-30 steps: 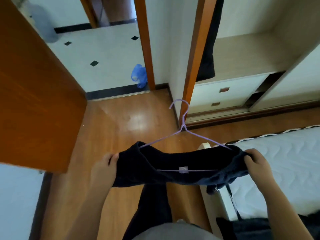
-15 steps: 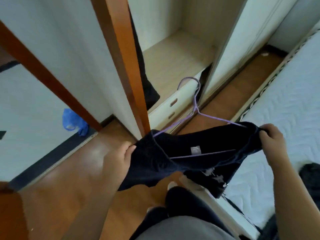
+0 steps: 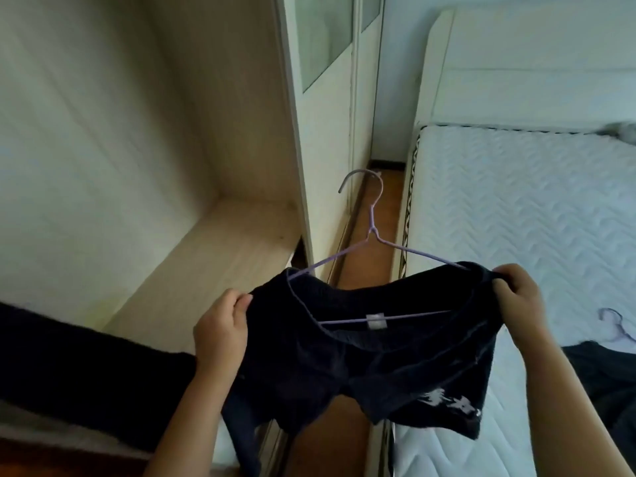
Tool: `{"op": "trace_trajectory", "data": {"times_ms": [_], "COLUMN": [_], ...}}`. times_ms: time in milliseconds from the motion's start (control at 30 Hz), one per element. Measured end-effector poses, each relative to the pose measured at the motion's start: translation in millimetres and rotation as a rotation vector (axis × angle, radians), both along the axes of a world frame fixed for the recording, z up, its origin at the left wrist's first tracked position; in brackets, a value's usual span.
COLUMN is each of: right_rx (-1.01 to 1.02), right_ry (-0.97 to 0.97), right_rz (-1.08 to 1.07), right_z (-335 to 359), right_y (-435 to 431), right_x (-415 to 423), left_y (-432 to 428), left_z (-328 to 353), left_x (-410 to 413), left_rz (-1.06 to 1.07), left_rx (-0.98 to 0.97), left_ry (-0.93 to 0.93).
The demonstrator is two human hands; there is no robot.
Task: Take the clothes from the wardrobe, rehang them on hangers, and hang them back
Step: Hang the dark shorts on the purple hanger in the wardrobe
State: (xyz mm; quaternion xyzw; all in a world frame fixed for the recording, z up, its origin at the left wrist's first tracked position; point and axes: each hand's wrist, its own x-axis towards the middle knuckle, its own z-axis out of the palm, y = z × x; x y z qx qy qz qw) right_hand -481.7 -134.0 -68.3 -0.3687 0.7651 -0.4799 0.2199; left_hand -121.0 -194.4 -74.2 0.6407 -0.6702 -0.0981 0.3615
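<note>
A dark navy T-shirt (image 3: 344, 370) with a white print near its hem hangs on a thin lilac wire hanger (image 3: 373, 232), whose hook points up and left. My left hand (image 3: 220, 327) grips the shirt's left shoulder. My right hand (image 3: 518, 299) grips the right shoulder. The hanger's lower bar shows through the neck opening, beside a small grey label. The open wardrobe (image 3: 220, 242) with a pale wooden shelf stands just ahead on the left.
A dark garment (image 3: 69, 370) hangs at the lower left inside the wardrobe. The bed (image 3: 516, 208) with a white quilted mattress fills the right side, bearing another dark garment (image 3: 605, 373) and a second lilac hanger (image 3: 616, 321). A strip of wooden floor (image 3: 383, 208) runs between.
My view has swung right, from the doorway and floor to the wardrobe interior and bed. Both hands keep hold of the shirt's shoulders, carrying it toward the wardrobe.
</note>
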Motion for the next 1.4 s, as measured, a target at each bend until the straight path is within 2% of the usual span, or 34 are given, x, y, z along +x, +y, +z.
{"op": "trace_trajectory", "data": {"times_ms": [167, 300, 500, 633, 800, 900, 967, 1033, 1100, 1233, 1400], "right_rx": [-0.049, 0.030, 0.052, -0.007, -0.095, -0.044, -0.006, -0.056, -0.142, -0.231, -0.168], "right_ry": [0.075, 0.267, 0.429, 0.503, 0.740, 0.846, 0.902, 0.934, 0.907, 0.684, 0.303], "right_rz": [0.197, 0.341, 0.430, 0.481, 0.524, 0.589, 0.651, 0.732, 0.862, 1.169, 1.350], "right_z": [18, 33, 51, 72, 88, 94, 101, 115, 131, 167, 198], "right_y": [-44, -89, -167, -230, -306, -339, -362, -386, -407, -440, -476], "right_x": [-22, -20, 10, 42, 85, 102, 112, 122, 131, 159, 197], "left_y": [-67, -120, -197, -243, -284, -296, -302, -307, -306, -298, -296], "left_z": [6, 11, 33, 46, 48, 46, 47, 51, 59, 85, 127], "left_x": [-6, -4, 14, 54, 112, 128, 136, 142, 148, 163, 179], "left_rz": [0.019, 0.069, 0.206, 0.269, 0.327, 0.392, 0.455, 0.517, 0.596, 0.748, 0.915], "left_rx": [-0.048, -0.115, -0.263, -0.273, -0.263, -0.221, -0.181, -0.192, -0.223, -0.277, -0.299], "left_ry": [0.040, 0.004, -0.018, -0.010, -0.104, -0.116, -0.100, -0.037, 0.059, 0.184, 0.206]}}
